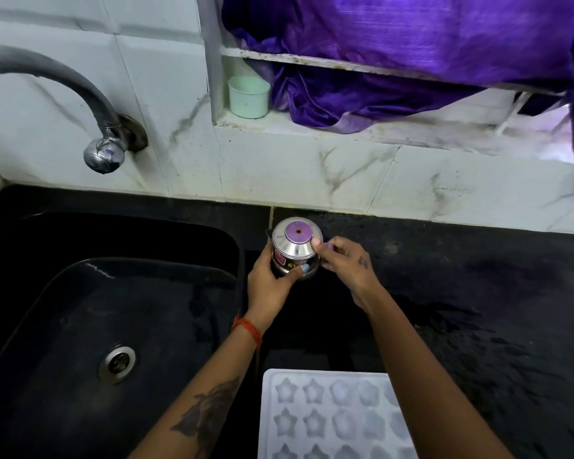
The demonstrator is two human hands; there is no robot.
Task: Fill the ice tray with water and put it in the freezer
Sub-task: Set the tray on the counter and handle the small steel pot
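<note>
Countertop [478, 276]: black stone, speckled, w/ wet-looking sheen on the right side. Black sink [80, 326] set into it at left, steel drain [116, 364] in basin floor. Curved metal tap [63, 94] comes out of the wall above the sink, spout end at far left. Wall behind: white marble-look tiles w/ grey veining, grime along grout lines.

Recessed window ledge [345, 127] upper right, stained; pale green plastic cup [248, 97] stands upright at its left end. Purple cloth [411, 44] hangs over the window area and bunches onto the ledge beside the cup.

Steel bottle [295, 248], domed lid w/ purple disc on top, stands on counter just right of sink edge, near the back wall. Left hand [269, 283] wraps round the bottle body, thumb across the front. Right hand [345, 260] pinches the lid's right side w/ fingertips. Red thread on left wrist; tattoo on left forearm.

Ice tray [328, 415]: white, star- and round-shaped cells, lies flat on counter at bottom edge, between the 2 forearms, well apart from the bottle. Right forearm covers its right part. Cells look dry, cannot tell for sure.
</note>
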